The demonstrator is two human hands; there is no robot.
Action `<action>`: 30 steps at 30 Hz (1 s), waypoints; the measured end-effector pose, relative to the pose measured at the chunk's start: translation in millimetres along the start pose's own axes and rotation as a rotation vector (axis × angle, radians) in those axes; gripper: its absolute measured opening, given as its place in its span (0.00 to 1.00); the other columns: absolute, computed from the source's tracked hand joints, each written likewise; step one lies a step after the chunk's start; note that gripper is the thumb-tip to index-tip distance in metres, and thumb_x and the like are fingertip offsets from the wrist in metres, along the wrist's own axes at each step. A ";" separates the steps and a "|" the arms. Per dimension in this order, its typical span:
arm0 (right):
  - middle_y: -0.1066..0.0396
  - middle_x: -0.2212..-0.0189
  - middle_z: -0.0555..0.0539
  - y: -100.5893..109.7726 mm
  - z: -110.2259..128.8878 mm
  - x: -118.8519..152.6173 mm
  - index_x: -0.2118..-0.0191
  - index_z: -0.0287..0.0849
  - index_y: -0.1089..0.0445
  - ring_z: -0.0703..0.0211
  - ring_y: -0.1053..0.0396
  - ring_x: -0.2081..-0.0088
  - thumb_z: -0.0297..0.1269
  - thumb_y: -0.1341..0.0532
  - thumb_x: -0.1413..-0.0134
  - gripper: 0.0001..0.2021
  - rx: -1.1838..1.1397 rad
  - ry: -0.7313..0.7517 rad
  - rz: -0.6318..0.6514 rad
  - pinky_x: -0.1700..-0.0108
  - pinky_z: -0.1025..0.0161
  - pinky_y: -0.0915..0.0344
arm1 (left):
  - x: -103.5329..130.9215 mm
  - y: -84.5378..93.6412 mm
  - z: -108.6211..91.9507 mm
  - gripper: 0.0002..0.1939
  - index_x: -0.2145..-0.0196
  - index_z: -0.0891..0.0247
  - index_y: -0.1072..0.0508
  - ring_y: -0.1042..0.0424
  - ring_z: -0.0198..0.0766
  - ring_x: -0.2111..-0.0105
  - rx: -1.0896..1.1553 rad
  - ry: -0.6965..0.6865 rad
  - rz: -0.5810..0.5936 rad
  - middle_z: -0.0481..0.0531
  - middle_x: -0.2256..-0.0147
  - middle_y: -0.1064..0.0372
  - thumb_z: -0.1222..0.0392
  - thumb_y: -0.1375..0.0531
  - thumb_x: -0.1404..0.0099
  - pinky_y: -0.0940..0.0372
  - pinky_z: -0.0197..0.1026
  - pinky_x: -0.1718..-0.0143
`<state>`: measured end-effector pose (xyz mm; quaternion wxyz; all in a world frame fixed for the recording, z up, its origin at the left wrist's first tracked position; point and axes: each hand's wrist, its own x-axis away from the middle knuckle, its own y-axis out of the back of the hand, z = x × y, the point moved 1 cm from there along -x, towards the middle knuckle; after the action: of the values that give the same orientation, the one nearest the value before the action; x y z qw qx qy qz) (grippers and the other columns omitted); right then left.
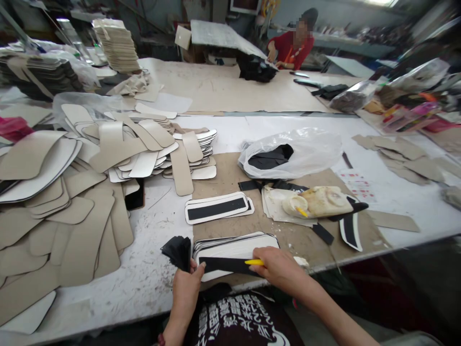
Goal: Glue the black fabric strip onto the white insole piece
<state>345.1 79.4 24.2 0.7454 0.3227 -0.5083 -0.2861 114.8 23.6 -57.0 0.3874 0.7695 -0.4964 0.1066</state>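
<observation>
Black strip (226, 265) at six o'clock, on white panel (230, 249); left hand (186, 284) grips black bundle (177, 252), thumb at strip's nine-o'clock end; right hand (280, 267) grips yellow stick (254, 262) at three-o'clock end.

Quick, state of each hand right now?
Left hand: closed, holding a bunch of black strips.
Right hand: closed, holding a yellow tool.

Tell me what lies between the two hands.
The head view shows a black strip between the left hand and right hand, over the white stack. The yellow tool in the right hand juts in over the strip.
</observation>
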 end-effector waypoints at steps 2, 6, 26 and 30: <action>0.29 0.69 0.47 4.6 -19.2 12.9 0.70 0.44 0.34 0.55 0.32 0.65 0.41 0.45 0.47 0.07 -0.042 -0.059 -0.007 0.66 0.64 0.46 | -2.4 -0.3 3.5 0.12 0.79 0.61 0.36 0.38 0.38 0.78 -0.017 0.015 0.020 0.43 0.84 0.42 0.51 0.39 0.56 0.44 0.40 0.73; 0.30 0.68 0.47 2.6 -46.1 23.8 0.69 0.43 0.34 0.57 0.34 0.63 0.39 0.49 0.44 0.10 -0.134 -0.158 -0.123 0.63 0.65 0.45 | -4.3 0.6 5.0 0.13 0.78 0.61 0.37 0.38 0.38 0.78 -0.053 -0.029 0.044 0.43 0.83 0.42 0.50 0.40 0.54 0.45 0.40 0.72; 0.30 0.65 0.46 -19.6 -65.8 -12.7 0.66 0.43 0.35 0.56 0.33 0.63 0.45 0.46 0.46 0.11 -0.075 -0.362 -0.251 0.65 0.64 0.45 | 2.5 2.4 -14.1 0.13 0.78 0.60 0.37 0.39 0.38 0.77 -0.139 0.002 0.075 0.44 0.83 0.42 0.49 0.40 0.53 0.45 0.39 0.73; 0.30 0.66 0.46 -19.4 -66.8 -13.7 0.67 0.43 0.35 0.55 0.32 0.63 0.43 0.46 0.46 0.10 -0.083 -0.347 -0.244 0.66 0.63 0.45 | 3.5 2.8 -15.1 0.14 0.79 0.60 0.38 0.39 0.37 0.77 -0.151 -0.014 0.078 0.44 0.83 0.42 0.49 0.39 0.53 0.45 0.39 0.72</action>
<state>401.8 90.3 -17.0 0.6192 0.2966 -0.5739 -0.4463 117.5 31.2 -43.5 0.4366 0.7188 -0.5353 0.0786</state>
